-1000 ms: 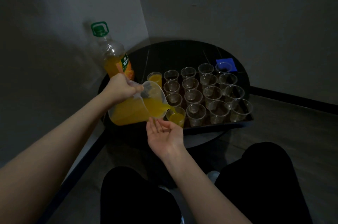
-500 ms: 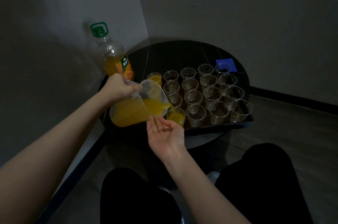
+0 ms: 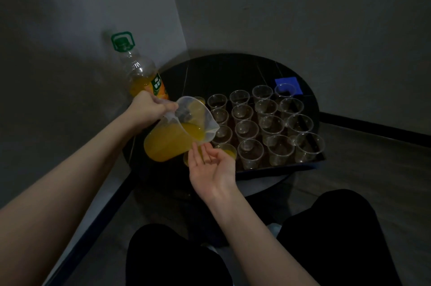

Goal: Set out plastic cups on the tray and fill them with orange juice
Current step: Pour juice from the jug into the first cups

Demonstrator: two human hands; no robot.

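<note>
My left hand (image 3: 149, 108) grips the handle of a clear plastic jug (image 3: 177, 134) holding orange juice, tilted with its spout toward the cups. My right hand (image 3: 210, 164) lies palm up with relaxed fingers just under the jug's spout side, in front of a juice-filled cup (image 3: 229, 152) at the tray's near left corner. Several empty clear cups (image 3: 277, 148) stand in rows on the black tray (image 3: 279, 169). Another filled cup at the far left is mostly hidden behind the jug.
A large juice bottle (image 3: 140, 75) with a green cap stands left of the tray by the wall. The tray sits on a round black table (image 3: 221, 71) in a room corner. A blue square (image 3: 288, 82) lies at the back right. My knees are below.
The jug has been tipped back a little and lifted, so the stream into the near left cup has stopped. My right hand stayed under the jug.
</note>
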